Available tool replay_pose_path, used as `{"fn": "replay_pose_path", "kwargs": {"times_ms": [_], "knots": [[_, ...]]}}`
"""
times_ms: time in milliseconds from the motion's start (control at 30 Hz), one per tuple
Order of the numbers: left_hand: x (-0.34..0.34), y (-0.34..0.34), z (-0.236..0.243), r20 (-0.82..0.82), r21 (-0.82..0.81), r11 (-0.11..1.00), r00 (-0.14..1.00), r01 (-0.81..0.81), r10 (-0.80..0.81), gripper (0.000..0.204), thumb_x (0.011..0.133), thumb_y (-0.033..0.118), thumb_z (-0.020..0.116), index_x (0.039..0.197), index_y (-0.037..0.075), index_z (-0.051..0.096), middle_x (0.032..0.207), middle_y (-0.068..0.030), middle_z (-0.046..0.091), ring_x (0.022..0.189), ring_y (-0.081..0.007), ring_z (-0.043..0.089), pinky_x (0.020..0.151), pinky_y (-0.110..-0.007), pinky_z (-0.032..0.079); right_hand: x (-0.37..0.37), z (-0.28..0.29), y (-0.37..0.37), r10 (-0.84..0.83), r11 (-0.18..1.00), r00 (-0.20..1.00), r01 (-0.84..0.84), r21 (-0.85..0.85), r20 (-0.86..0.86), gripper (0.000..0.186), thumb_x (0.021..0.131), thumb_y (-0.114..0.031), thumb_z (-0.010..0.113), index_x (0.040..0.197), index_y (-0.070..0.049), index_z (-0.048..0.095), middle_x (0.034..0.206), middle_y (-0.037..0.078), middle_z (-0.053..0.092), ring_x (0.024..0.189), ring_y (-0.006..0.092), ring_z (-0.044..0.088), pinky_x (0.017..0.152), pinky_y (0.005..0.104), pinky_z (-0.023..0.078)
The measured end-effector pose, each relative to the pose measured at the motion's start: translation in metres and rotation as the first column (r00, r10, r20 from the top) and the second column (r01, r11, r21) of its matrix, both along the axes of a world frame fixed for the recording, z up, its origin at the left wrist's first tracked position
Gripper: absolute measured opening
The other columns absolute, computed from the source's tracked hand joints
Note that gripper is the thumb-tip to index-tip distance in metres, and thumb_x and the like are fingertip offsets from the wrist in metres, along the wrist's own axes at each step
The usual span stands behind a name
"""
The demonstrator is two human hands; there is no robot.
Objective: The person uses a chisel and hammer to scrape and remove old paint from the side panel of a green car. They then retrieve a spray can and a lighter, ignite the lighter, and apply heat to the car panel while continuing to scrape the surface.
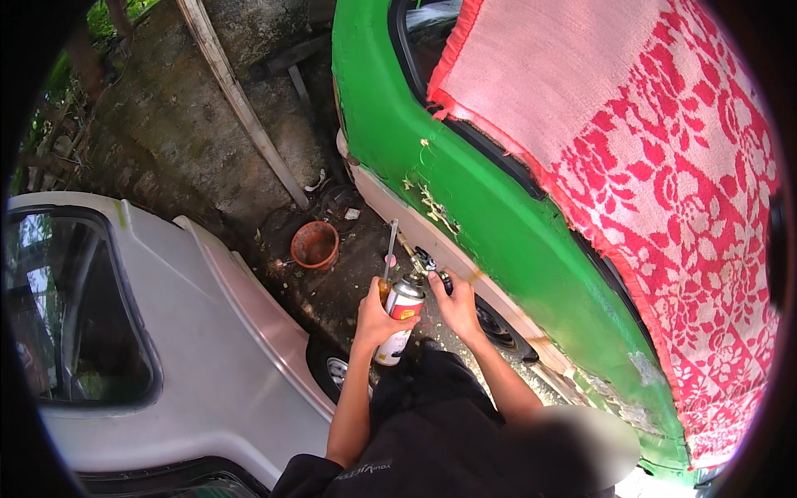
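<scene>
My left hand (376, 319) is wrapped round a gas canister (393, 347) with a red and white label. The same hand also holds a thin tool with a flat metal shaft (391, 247) and an amber handle, pointing up beside the canister. A blowtorch head (421, 263) with a brass nozzle sits on top of the canister. My right hand (457, 305) is closed at the torch head's black knob, just right of the canister's top. In front and to the right stands a green car body (498, 220), its paint peeling in curled flakes (438, 209) near the lower edge.
A red and pink floral cloth (647, 166) covers the green car's windows. On the left is a silver car (207, 357), close to my left arm. An orange pot (315, 246) stands on the dirt ahead. A long wooden plank (241, 100) leans behind it.
</scene>
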State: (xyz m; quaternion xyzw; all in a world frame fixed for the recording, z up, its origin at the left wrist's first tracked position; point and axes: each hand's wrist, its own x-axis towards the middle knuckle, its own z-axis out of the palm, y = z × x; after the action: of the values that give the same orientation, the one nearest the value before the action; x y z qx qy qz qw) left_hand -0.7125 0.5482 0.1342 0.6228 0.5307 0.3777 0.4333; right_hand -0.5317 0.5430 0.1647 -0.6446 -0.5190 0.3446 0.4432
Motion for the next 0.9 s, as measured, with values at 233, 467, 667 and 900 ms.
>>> {"fn": "replay_pose_path", "kwargs": {"times_ms": [233, 467, 667, 900], "knots": [[0.000, 0.008, 0.007, -0.027, -0.001, 0.997, 0.996, -0.083, 0.083, 0.077, 0.052, 0.021, 0.096, 0.109, 0.003, 0.047, 0.091, -0.0117, 0.065, 0.085, -0.0220, 0.064, 0.078, -0.036, 0.052, -0.002, -0.010, 0.021, 0.015, 1.000, 0.999, -0.015, -0.010, 0.034, 0.040, 0.099, -0.031, 0.061, 0.082, 0.005, 0.058, 0.057, 0.006, 0.042, 0.058, 0.0114, 0.037, 0.052, 0.0354, 0.034], [0.002, 0.016, 0.008, -0.028, -0.022, 0.991, 0.991, -0.132, 0.131, 0.077, 0.053, 0.019, 0.095, 0.110, 0.003, 0.047, 0.091, -0.0101, 0.064, 0.084, -0.0175, 0.062, 0.076, -0.034, 0.051, -0.003, 0.003, 0.039, 0.088, 0.994, 0.995, -0.091, 0.059, 0.047, 0.039, 0.099, -0.030, 0.060, 0.081, 0.005, 0.058, 0.056, 0.011, 0.046, 0.054, 0.0150, 0.039, 0.051, 0.0371, 0.035], [0.008, 0.019, 0.008, -0.030, -0.052, 0.984, 0.985, -0.173, 0.171, 0.076, 0.052, 0.019, 0.095, 0.109, 0.003, 0.047, 0.091, -0.0105, 0.064, 0.083, -0.0178, 0.061, 0.077, -0.034, 0.051, 0.002, 0.001, 0.051, 0.158, 0.980, 0.981, -0.169, 0.102, 0.111, 0.037, 0.099, -0.028, 0.061, 0.081, 0.004, 0.057, 0.054, 0.013, 0.047, 0.049, 0.0164, 0.040, 0.048, 0.0374, 0.036], [0.005, 0.018, 0.004, -0.039, 0.011, 0.965, 0.965, -0.261, 0.261, 0.078, 0.050, 0.031, 0.093, 0.108, 0.005, 0.046, 0.088, -0.0147, 0.064, 0.081, -0.0308, 0.066, 0.076, -0.040, 0.052, 0.000, 0.001, 0.060, 0.245, 0.951, 0.954, -0.271, 0.147, 0.173, 0.029, 0.096, -0.024, 0.064, 0.085, 0.002, 0.059, 0.054, 0.018, 0.052, 0.046, 0.0300, 0.051, 0.048, 0.0409, 0.040]]}}
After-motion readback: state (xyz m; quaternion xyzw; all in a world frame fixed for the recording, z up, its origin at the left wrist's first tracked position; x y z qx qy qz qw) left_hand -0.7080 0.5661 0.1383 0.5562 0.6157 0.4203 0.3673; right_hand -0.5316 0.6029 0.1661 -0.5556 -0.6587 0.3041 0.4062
